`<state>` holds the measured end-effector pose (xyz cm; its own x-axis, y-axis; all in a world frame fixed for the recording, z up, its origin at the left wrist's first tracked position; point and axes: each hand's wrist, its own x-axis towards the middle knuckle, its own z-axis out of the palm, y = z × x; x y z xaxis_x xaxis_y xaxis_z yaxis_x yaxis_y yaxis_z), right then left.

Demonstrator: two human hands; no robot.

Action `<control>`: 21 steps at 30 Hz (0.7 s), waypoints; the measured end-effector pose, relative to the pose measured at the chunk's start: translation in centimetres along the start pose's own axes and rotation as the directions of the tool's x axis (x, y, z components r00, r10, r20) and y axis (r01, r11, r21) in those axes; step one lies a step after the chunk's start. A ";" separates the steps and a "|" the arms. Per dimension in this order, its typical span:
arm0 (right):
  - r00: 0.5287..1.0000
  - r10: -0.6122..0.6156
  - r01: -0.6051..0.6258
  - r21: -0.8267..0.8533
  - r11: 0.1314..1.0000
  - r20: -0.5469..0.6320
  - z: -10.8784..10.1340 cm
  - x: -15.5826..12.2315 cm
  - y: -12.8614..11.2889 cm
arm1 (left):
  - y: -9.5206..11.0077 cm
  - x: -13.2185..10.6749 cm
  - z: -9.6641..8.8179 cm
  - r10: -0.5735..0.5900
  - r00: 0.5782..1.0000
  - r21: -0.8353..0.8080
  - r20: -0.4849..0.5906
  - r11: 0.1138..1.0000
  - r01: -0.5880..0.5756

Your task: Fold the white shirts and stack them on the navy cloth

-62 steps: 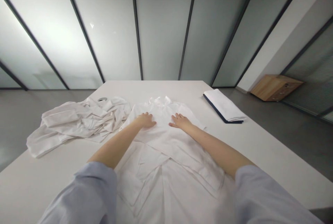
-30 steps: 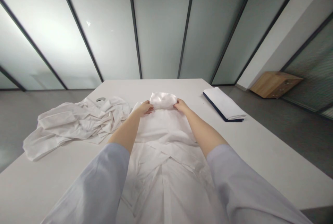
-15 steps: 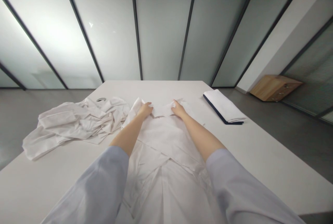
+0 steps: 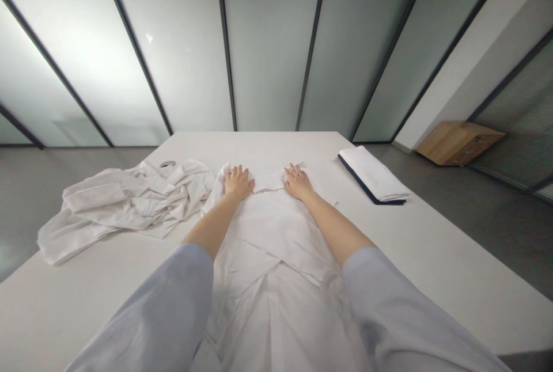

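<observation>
A white garment (image 4: pixel 272 228), perhaps a coat or shirt, lies spread over the table in front of me, its near part reaching the bottom of the view. My left hand (image 4: pixel 238 182) rests flat on the far left of this garment, fingers spread. On the far right of it, my right hand (image 4: pixel 297 181) also lies flat with its fingers apart. Between the hands a fold edge of the cloth runs across. Creases and overlapping layers show in the middle of the garment.
A crumpled heap of white cloth (image 4: pixel 129 202) lies on the left of the white table (image 4: pixel 432 257). On the right are folded white cloth (image 4: pixel 374 173) and a dark blue folded piece (image 4: pixel 389 203) beneath it. A wooden cabinet (image 4: pixel 453 141) stands beyond, near frosted glass panels.
Both hands have let go of the pinched cloth edge and now lie flat on it with fingers spread. The fold edge between them looks straighter.
</observation>
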<state>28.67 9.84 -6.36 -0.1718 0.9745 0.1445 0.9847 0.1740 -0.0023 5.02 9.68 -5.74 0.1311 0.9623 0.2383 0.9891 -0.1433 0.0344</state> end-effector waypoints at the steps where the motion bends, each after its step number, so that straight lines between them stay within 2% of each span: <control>1: 0.999 -0.006 0.006 0.012 1.000 0.037 0.0 0.1 0.0 | -0.1 0.1 0.2 -0.011 0.997 -0.004 0.071 1.000 0.011; 3: 0.994 0.023 -0.028 0.042 0.999 0.111 0.1 0.2 0.1 | -0.3 0.3 0.5 -0.055 0.978 -0.012 0.201 0.998 0.058; 5: 0.987 0.058 -0.069 0.066 0.995 0.151 0.1 0.2 0.0 | -0.6 0.4 0.6 -0.054 0.970 -0.018 0.235 0.998 0.060; 10: 0.984 0.091 -0.105 0.087 0.991 0.154 0.1 0.0 -0.3 | -0.4 -0.9 -0.3 0.078 0.996 -0.014 0.039 0.997 -0.078; 13: 0.986 0.092 -0.105 0.090 0.990 0.141 0.3 -0.1 -0.3 | 0.8 -2.5 -1.2 0.148 0.988 0.001 0.033 0.989 -0.148; 17: 0.990 0.101 -0.110 0.086 0.990 0.095 0.4 -0.2 -0.2 | 2.9 -5.3 -2.0 0.123 0.981 -0.021 0.152 0.992 -0.121; 21: 0.995 0.096 -0.096 0.069 0.993 0.001 -0.6 -0.7 -0.6 | 4.1 -6.9 -2.5 0.093 0.945 -0.040 0.315 0.996 -0.085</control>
<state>28.24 9.01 -5.90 -0.0764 0.9868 0.1429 0.9924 0.0891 -0.0847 8.04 1.90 -4.81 0.2368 0.9685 -0.0774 0.9710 -0.2332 0.0525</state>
